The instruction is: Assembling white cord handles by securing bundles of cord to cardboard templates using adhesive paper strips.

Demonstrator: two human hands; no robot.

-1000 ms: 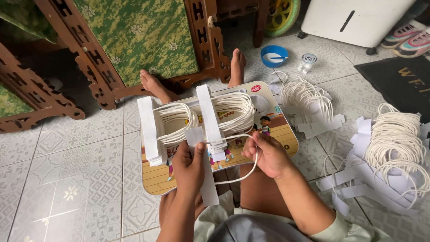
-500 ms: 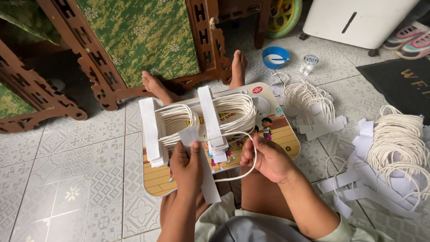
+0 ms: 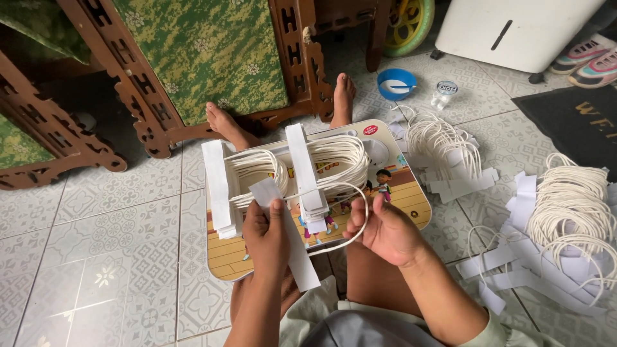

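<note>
A loop of white cord curves in a thin, smooth oval over the near edge of a small lap desk, its near end pinched in the grip of the right hand, thumb and fingers pressed together on it. The cord looks round, stiff enough to hold its bow, and off-white like the rest. The left hand pinches a white paper strip, thumb on top, the strip running flat from above the thumb down toward the person's lap.

Beyond both hands, on the desk, lie two bundles of the same cord, coiled in long loops and each crossed by a stack of white paper bands; another stack sits at the left edge. The desk top bears a cartoon picture of children on a wooden floor.

On the tiled floor to the right lie more cord bundles with paper strips, and a larger heap further right. Past them stand a blue tape roll and a small bottle. Bare feet rest against carved wooden furniture with green upholstery.
</note>
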